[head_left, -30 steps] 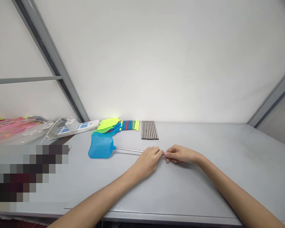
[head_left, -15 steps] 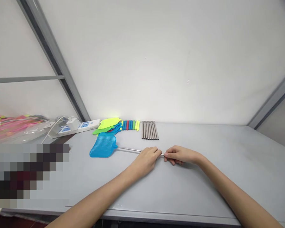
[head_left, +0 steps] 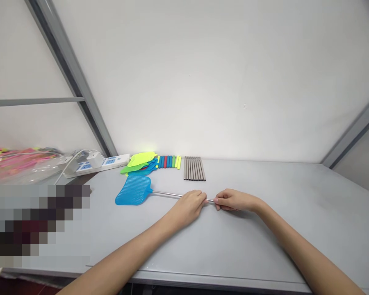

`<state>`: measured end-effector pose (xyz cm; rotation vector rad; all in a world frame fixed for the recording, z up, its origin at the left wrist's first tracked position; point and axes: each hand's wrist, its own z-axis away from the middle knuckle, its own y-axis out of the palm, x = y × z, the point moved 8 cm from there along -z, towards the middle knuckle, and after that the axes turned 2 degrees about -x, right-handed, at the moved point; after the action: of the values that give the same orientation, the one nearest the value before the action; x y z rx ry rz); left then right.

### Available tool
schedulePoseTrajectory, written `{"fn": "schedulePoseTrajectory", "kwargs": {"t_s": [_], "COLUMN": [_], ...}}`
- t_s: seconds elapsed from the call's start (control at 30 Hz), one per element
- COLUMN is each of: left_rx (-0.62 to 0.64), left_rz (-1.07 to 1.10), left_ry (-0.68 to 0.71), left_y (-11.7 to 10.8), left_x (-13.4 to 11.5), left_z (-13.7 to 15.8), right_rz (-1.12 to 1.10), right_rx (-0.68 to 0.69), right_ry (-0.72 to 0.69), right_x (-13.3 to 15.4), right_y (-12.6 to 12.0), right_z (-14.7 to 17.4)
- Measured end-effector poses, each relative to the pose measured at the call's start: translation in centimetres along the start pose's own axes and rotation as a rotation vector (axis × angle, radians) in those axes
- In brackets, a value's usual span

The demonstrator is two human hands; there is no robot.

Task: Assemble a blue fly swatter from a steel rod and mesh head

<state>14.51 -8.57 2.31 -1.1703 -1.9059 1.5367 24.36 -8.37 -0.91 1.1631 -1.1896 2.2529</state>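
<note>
Left hand (head_left: 190,205) wrapped around metal rod (head_left: 167,194), right hand (head_left: 231,200) pinching it near the right end. Blue swatter head (head_left: 133,190) on the rod's left end, nearer the back edge of the worktop (head_left: 258,250) than the front. Metal tubes (head_left: 194,169) lined up near the back edge; coloured sticks (head_left: 169,162), then stacked swatter heads (head_left: 141,159), left of them toward the back-left corner.
</note>
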Motion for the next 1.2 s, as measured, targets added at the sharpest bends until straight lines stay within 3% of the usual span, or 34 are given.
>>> {"fn": "schedulePoseTrajectory", "kwargs": {"t_s": [1.2], "left_rx": [0.063], "left_rz": [0.046], "left_ry": [-0.056], "left_y": [-0.28], "left_x": [-0.16], "left_z": [0.24], "right_rz": [-0.069], "right_rx": [0.032], "right_ry": [0.019], "right_x": [0.02], "right_y": [0.47], "right_z": [0.09]}}
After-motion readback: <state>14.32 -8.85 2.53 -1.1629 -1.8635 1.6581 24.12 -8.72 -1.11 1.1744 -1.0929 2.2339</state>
